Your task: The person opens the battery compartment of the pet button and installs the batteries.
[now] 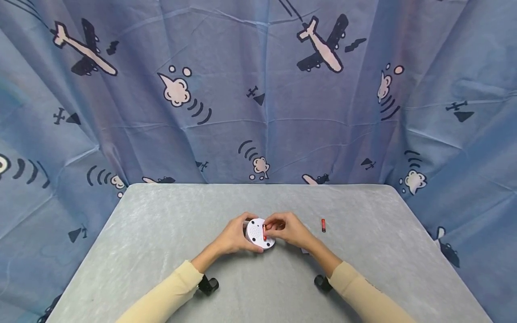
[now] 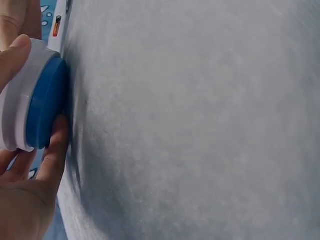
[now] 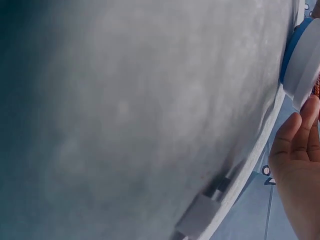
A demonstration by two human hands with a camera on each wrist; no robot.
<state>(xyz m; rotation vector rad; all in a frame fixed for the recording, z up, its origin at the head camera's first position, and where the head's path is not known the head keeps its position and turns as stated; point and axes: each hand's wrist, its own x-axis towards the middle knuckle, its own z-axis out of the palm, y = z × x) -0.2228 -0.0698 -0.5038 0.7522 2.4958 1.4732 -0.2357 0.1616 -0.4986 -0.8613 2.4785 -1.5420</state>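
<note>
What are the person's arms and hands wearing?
Pale yellow long sleeves, left and right. A small black gadget with a rounded end sits by the left cuff and another by the right. The left hand and right hand wear no gloves.

the head view looks from above, forward and down across the table [image 1: 169, 233] to the curtain [image 1: 226, 67]. each wrist view is taken much nearer, turned sideways; both share the round device [image 2: 22, 107], at their opposite edges.
</note>
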